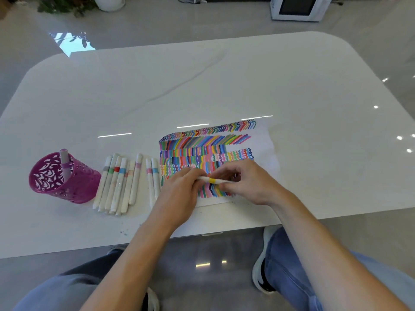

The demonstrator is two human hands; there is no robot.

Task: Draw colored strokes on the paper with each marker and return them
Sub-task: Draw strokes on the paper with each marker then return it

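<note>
Both hands meet over the near part of the paper [265, 140], each closed on one end of a single white marker with a yellow band [213, 180]. The left hand [182, 189] has its fingers curled tightly around the marker's left end, and the right hand [244, 180] pinches the right end between thumb and fingertips, so the marker lies level between them, just above the sheet; whether it touches the paper cannot be told. Under and beyond the hands the paper is filled with rows of short coloured strokes and wavy lines, about six rows, the nearest partly hidden by the fingers. To the left of the left hand, just beside the paper's edge, two markers [152, 176] lie side by side with pink and blue bands. Further left lies a tight bundle of loose markers [119, 182], about six by their bands of grey, green, red, blue, peach and mauve. Furthest left of the grip, well apart from it, stands one magenta perforated pen cup [65, 178] holding one mauve-banded marker [64, 162] upright. All of this rests on one white table [202, 86].
</note>
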